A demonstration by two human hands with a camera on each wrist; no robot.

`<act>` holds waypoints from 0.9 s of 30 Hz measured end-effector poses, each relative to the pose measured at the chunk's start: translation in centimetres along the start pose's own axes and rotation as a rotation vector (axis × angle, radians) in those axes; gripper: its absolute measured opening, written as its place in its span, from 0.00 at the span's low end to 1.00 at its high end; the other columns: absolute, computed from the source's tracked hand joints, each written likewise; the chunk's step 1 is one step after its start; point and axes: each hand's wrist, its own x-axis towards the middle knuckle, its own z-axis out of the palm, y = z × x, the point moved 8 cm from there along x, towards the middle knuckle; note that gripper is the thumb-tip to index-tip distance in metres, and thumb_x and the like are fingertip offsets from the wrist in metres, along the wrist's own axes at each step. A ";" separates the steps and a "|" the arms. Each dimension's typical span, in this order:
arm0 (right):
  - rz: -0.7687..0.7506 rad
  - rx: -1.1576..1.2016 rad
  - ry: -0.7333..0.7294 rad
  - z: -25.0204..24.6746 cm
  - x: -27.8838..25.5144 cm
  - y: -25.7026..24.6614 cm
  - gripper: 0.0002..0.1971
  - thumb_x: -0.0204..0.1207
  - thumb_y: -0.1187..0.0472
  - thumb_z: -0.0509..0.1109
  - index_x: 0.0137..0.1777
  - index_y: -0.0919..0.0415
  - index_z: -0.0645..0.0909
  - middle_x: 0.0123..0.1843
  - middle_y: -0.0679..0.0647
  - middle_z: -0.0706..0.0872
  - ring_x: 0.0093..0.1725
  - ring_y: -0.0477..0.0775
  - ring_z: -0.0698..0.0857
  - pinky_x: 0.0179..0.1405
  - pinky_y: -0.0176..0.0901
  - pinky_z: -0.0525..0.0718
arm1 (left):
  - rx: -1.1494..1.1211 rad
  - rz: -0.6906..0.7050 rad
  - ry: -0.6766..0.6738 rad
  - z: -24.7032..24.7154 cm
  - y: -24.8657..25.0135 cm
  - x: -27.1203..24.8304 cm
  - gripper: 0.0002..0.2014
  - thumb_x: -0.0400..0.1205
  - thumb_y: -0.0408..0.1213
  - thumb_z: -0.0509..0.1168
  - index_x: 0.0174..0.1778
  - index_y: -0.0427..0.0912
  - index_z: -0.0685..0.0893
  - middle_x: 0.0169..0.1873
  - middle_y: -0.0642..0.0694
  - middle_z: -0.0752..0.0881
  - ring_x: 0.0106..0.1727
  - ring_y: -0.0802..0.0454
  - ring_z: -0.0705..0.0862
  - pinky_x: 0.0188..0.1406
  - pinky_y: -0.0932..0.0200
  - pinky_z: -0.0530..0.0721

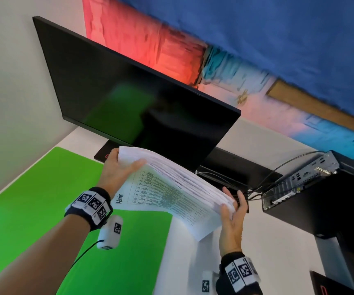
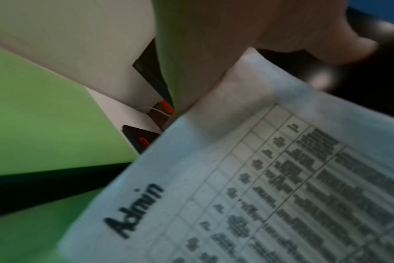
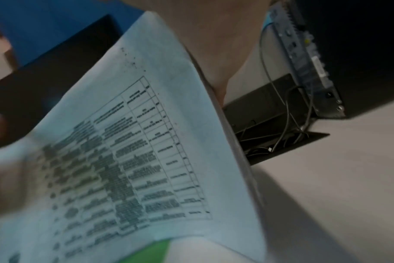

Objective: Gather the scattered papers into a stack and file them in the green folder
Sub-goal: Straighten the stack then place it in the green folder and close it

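I have the stack of papers [image 1: 171, 188] up off the desk [image 1: 278, 241], held between both hands in front of the dark monitor [image 1: 129, 99]. My left hand [image 1: 118, 171] grips the short edge at about ten o'clock of the sheets, thumb curled over the top page near the word "Admin", fingers underneath. My right hand [image 1: 232, 216] is at four o'clock of the stack, fingers straight and spread against the fanned edge, thumb lying on the top page; it steadies, it does not clamp. The gathering looks done, and I judge this to be the squaring step: the page edges are stepped, not flush. The green folder [image 1: 44, 199] lies open and flat on the desk at seven o'clock from the stack. Next I should tap the edges even, then lower the sheets onto the green, keeping the bowed middle from sliding apart.
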 end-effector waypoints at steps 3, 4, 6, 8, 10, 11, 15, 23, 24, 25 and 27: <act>0.111 -0.156 -0.075 0.2 1.0 2.0 0.45 0.58 0.60 0.87 0.75 0.45 0.70 0.65 0.43 0.84 0.64 0.43 0.84 0.63 0.37 0.80 | 0.157 -0.065 -0.161 0.7 -2.5 0.0 0.27 0.64 0.41 0.84 0.58 0.45 0.85 0.50 0.46 0.93 0.51 0.53 0.92 0.52 0.52 0.89; 0.151 -0.160 -0.048 -0.2 1.5 2.6 0.36 0.61 0.67 0.86 0.68 0.47 0.78 0.62 0.48 0.87 0.63 0.50 0.86 0.62 0.42 0.82 | 0.133 -0.098 -0.163 0.8 -3.0 -0.1 0.25 0.63 0.40 0.83 0.56 0.44 0.87 0.48 0.46 0.94 0.51 0.50 0.92 0.54 0.48 0.89; 0.227 -0.152 0.017 -1.2 2.4 3.4 0.19 0.66 0.71 0.81 0.55 0.51 0.87 0.54 0.55 0.92 0.61 0.64 0.88 0.53 0.45 0.85 | 0.030 -0.163 -0.151 1.0 -3.5 -0.3 0.24 0.62 0.40 0.81 0.53 0.39 0.89 0.45 0.44 0.95 0.49 0.44 0.93 0.54 0.43 0.90; 0.256 -0.122 0.102 -2.7 2.8 2.7 0.09 0.70 0.68 0.79 0.46 0.55 0.87 0.46 0.53 0.93 0.58 0.66 0.88 0.44 0.41 0.84 | -0.007 -0.144 -0.195 1.2 -2.6 -0.9 0.22 0.63 0.39 0.79 0.53 0.36 0.89 0.46 0.42 0.95 0.50 0.40 0.93 0.47 0.47 0.91; 0.164 0.000 0.107 -3.9 3.2 0.6 0.09 0.70 0.68 0.79 0.47 0.55 0.85 0.43 0.47 0.93 0.53 0.59 0.89 0.41 0.34 0.86 | -0.035 -0.115 -0.269 0.8 -1.4 -1.5 0.21 0.67 0.35 0.77 0.56 0.34 0.89 0.49 0.40 0.94 0.52 0.38 0.93 0.45 0.50 0.91; 0.111 0.068 0.071 -4.2 3.3 -0.6 0.16 0.68 0.67 0.79 0.55 0.56 0.85 0.47 0.47 0.94 0.53 0.54 0.90 0.42 0.32 0.87 | -0.059 -0.106 -0.292 0.3 -1.0 -1.6 0.20 0.69 0.33 0.77 0.57 0.33 0.88 0.51 0.39 0.94 0.52 0.38 0.93 0.47 0.48 0.91; 0.291 -0.041 -0.060 -2.4 2.0 1.2 0.26 0.60 0.61 0.84 0.61 0.60 0.86 0.53 0.57 0.94 0.47 0.53 0.94 0.37 0.38 0.89 | -0.049 -0.102 -0.296 -0.2 -1.7 -2.6 0.19 0.69 0.34 0.79 0.56 0.37 0.88 0.48 0.41 0.95 0.48 0.43 0.94 0.50 0.45 0.89; 0.133 0.045 0.022 -0.5 -0.4 -2.1 0.11 0.69 0.69 0.80 0.49 0.55 0.88 0.42 0.46 0.95 0.40 0.41 0.93 0.34 0.31 0.87 | -0.088 0.121 -0.047 -0.2 -0.6 -5.3 0.08 0.78 0.29 0.73 0.49 0.45 0.90 0.42 0.56 0.95 0.42 0.60 0.93 0.34 0.67 0.88; 0.125 0.047 0.016 -0.4 -0.7 -2.3 0.13 0.69 0.71 0.80 0.50 0.55 0.88 0.42 0.45 0.95 0.41 0.41 0.93 0.35 0.31 0.87 | -0.111 0.133 -0.044 -0.5 -0.4 -5.5 0.10 0.76 0.28 0.74 0.50 0.44 0.89 0.41 0.58 0.95 0.42 0.61 0.93 0.34 0.68 0.89; 0.143 0.030 0.015 -0.7 -0.7 -1.3 0.15 0.68 0.71 0.80 0.51 0.56 0.88 0.44 0.46 0.95 0.43 0.43 0.94 0.37 0.32 0.88 | -0.120 0.136 -0.044 -0.7 -0.6 -5.5 0.13 0.74 0.27 0.75 0.51 0.44 0.88 0.41 0.58 0.95 0.42 0.61 0.93 0.34 0.67 0.89; 0.255 -0.051 0.033 -1.0 -1.0 1.4 0.16 0.67 0.72 0.81 0.53 0.57 0.87 0.48 0.52 0.95 0.51 0.52 0.93 0.41 0.38 0.87 | -0.093 0.092 -0.068 -1.0 -2.1 -5.3 0.20 0.68 0.30 0.80 0.54 0.45 0.85 0.44 0.55 0.95 0.44 0.58 0.93 0.35 0.65 0.90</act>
